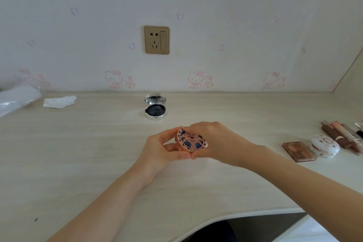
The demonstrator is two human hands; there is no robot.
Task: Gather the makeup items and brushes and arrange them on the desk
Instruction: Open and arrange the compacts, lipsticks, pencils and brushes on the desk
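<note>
My left hand [167, 148] and right hand [214, 139] both grip the round pink, blue-patterned compact [191, 141] between them, above the pale wooden counter [98, 153].

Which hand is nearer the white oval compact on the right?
Right. The right hand sits mid-desk, left of the white oval compact; the left hand is farther left. Both hold the patterned compact.
</note>
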